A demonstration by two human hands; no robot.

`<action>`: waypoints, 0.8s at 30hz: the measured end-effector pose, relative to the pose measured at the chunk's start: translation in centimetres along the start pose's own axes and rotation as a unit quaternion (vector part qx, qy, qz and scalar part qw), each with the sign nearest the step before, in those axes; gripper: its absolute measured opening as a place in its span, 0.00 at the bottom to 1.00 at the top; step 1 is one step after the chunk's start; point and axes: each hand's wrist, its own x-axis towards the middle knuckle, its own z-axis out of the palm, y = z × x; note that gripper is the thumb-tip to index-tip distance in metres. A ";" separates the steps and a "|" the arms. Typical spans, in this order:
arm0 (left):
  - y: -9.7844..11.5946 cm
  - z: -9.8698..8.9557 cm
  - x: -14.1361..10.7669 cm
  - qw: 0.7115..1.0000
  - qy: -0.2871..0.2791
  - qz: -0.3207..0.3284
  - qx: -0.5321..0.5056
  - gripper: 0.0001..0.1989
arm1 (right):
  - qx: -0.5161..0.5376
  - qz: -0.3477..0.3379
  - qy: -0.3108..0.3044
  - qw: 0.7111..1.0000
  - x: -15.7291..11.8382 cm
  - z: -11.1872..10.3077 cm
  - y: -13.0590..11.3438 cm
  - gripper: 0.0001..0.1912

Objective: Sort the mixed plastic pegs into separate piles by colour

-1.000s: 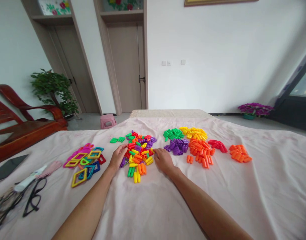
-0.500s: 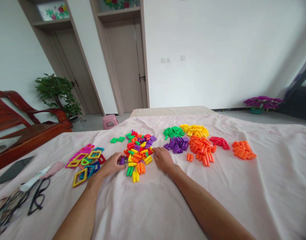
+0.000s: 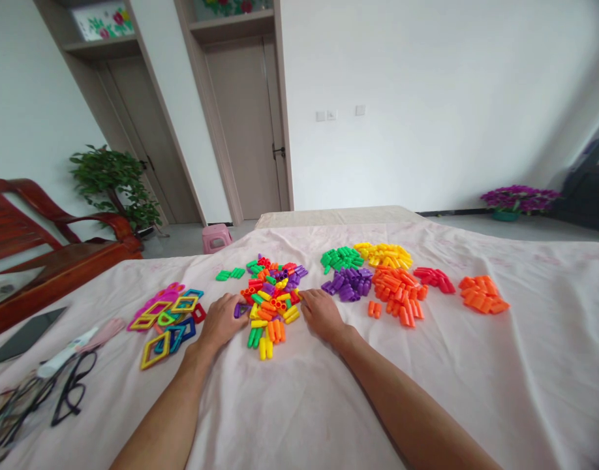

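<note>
A mixed heap of bullet-shaped plastic building pieces [image 3: 273,300] in red, yellow, orange, green and purple lies on the pink cloth between my hands. At its left side, my left hand [image 3: 224,320] has its fingers curled against a purple piece [image 3: 238,311]. On the right edge of the heap, my right hand [image 3: 322,314] rests low with fingers bent together by a yellow piece; the hand itself hides what is in its fingertips. Nearer to me, yellow pieces [image 3: 265,349] and green pieces [image 3: 254,337] lie side by side.
Sorted piles lie to the right: green [image 3: 342,258], yellow [image 3: 383,254], purple [image 3: 348,284], orange [image 3: 396,287], red [image 3: 434,279] and more orange [image 3: 483,295]. Magnetic tile frames [image 3: 156,346], glasses [image 3: 74,388] and a dark tablet-like slab [image 3: 25,335] are on the left.
My left hand has turned slightly and moved a little right and up, its fingers tighter to the purple piece. My right hand has hardly moved. The view has shifted slightly.
</note>
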 end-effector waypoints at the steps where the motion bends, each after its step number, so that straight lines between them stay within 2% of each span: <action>1: -0.2 0.0 0.1 1.000 0.013 0.010 -0.005 0.10 | -0.001 0.001 -0.002 1.000 0.0 -0.1 -0.1 0.18; 4: -0.6 0.0 0.4 0.998 0.045 0.030 -0.043 0.08 | 0.000 0.001 -0.004 1.000 0.0 -0.3 -0.2 0.19; 7: -1.0 0.5 0.6 0.987 0.089 0.022 -0.128 0.09 | 0.003 -0.001 -0.004 1.000 0.1 -0.3 -0.1 0.18; 11: -1.7 1.3 1.0 0.956 0.153 -0.041 -0.248 0.13 | 0.003 -0.002 -0.005 1.000 0.1 -0.2 -0.1 0.18; 14: -2.6 1.3 1.4 0.938 0.189 -0.094 -0.275 0.15 | 0.000 -0.004 -0.003 1.000 0.1 -0.2 -0.1 0.18; 16: -3.5 0.8 1.6 0.934 0.226 -0.122 -0.248 0.16 | -0.002 -0.006 -0.003 1.000 0.2 -0.2 -0.1 0.18; 19: -5.5 -0.3 1.5 0.934 0.284 -0.153 -0.155 0.14 | -0.002 -0.008 -0.001 1.000 0.2 -0.2 -0.1 0.18; 24: -8.6 -1.9 0.2 0.933 0.307 -0.188 0.004 0.14 | -0.004 -0.004 0.000 1.000 0.2 0.0 0.0 0.18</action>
